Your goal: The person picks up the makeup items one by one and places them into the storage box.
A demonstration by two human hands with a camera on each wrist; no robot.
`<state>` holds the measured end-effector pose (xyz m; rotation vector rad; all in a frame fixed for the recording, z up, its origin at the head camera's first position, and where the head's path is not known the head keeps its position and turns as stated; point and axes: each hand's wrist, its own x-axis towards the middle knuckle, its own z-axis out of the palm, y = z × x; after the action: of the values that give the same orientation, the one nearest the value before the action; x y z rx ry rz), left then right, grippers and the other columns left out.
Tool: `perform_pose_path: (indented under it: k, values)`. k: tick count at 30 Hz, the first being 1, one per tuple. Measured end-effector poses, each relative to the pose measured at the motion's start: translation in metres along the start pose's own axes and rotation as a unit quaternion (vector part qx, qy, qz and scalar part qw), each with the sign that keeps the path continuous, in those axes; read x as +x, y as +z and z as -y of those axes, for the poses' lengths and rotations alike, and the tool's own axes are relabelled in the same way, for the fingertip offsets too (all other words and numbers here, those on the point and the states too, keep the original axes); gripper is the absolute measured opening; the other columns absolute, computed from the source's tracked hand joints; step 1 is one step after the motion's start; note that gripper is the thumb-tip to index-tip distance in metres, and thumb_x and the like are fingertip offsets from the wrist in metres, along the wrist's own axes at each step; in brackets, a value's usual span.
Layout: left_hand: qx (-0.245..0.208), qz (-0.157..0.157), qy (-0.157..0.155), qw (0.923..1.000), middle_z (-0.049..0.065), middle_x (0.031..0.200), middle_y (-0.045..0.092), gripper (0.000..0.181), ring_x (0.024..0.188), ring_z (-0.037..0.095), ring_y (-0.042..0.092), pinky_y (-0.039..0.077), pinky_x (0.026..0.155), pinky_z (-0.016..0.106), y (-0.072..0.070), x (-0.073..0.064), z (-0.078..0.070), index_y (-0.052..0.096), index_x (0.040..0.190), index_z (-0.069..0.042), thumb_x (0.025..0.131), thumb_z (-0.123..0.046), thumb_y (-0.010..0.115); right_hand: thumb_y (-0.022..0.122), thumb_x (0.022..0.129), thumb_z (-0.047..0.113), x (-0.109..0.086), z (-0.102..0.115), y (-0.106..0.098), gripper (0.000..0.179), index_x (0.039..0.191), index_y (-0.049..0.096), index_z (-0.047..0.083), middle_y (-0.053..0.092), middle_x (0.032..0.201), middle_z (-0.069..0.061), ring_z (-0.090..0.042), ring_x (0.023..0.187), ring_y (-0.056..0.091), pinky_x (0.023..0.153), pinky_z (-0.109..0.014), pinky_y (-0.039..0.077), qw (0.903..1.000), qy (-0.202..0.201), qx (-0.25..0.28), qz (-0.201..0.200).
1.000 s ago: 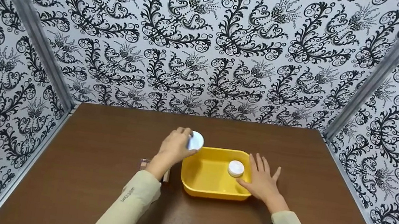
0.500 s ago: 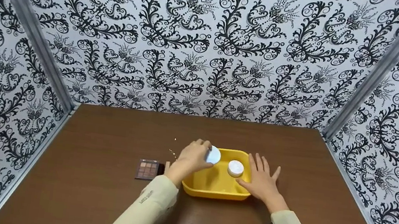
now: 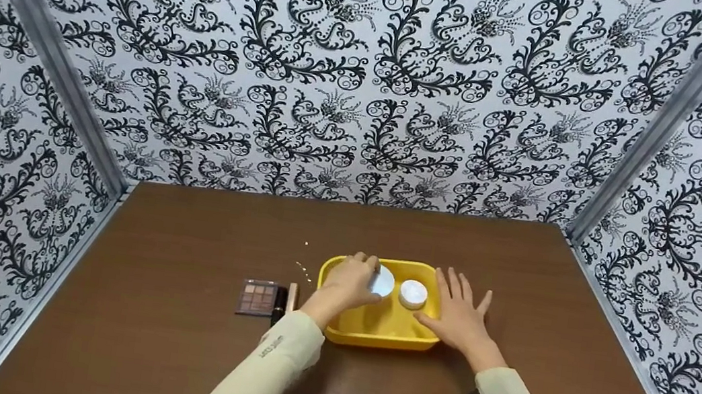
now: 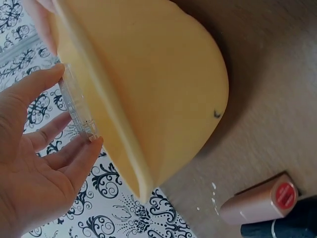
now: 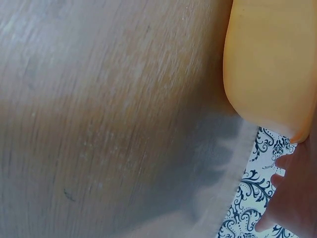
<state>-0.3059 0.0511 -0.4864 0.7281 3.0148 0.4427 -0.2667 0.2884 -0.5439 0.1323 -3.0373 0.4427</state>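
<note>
My left hand (image 3: 347,285) pinches a flat round compact (image 3: 384,283) by its edge, thumb on one side and fingers on the other, over the left part of a yellow tub (image 3: 382,343). In the left wrist view the compact's clear side (image 4: 74,104) shows at the tub's rim. A small white round jar (image 3: 413,294) sits inside the tub to the right. Spread fingers of my right hand (image 3: 463,315) touch the tub's right rim, with the thumb reaching over its inside. From the right wrist, only part of that hand shows beside the tub (image 5: 272,64).
Left of the tub, an eyeshadow palette (image 3: 257,298) lies on the brown table (image 3: 170,336), beside a black tube (image 3: 278,306) and a pinkish tube (image 3: 292,296) with a red end label. Small glittery specks (image 3: 304,271) lie behind them. Patterned walls (image 3: 360,124) enclose the table.
My left hand has carried the compact rightward and down, from the tub's left rim to over its inside. The palette and tubes have come into view. My right hand stays in place.
</note>
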Motion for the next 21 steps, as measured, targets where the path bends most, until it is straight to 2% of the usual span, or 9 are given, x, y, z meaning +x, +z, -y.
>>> perform_pose_path:
  k: [8,12,21]
  values:
    - [-0.006,0.010,-0.007,0.9999,0.014,0.121,0.061,0.062,0.106,0.029,0.064,0.056,0.092,0.040,0.010,0.002,-0.001,0.058,0.126,-0.009,0.078,-0.042,0.082,0.067,0.085,0.057,0.001,0.000,-0.001,0.101,0.159,0.020,0.009,0.020,0.164,-0.023,-0.046,0.151,0.016,0.108,-0.082,-0.007,1.0000,0.003,0.003,0.007]
    - [-0.009,0.014,-0.007,0.9998,0.015,0.123,0.061,0.062,0.109,0.031,0.063,0.055,0.094,0.042,0.015,0.003,-0.001,0.059,0.125,-0.009,0.078,-0.042,0.082,0.067,0.085,0.058,0.002,-0.001,0.001,0.100,0.160,0.019,0.010,0.020,0.165,-0.021,-0.044,0.152,0.016,0.109,-0.082,-0.005,0.9999,0.008,-0.003,0.007]
    - [-0.010,0.024,-0.006,0.9997,0.012,0.112,0.061,0.057,0.101,0.027,0.061,0.055,0.085,0.040,0.026,0.003,0.001,0.060,0.119,-0.010,0.076,-0.040,0.084,0.067,0.086,0.056,0.002,-0.002,0.003,0.100,0.160,0.018,0.010,0.019,0.165,-0.021,-0.044,0.152,0.016,0.109,-0.082,-0.005,0.9999,0.010,-0.001,0.010]
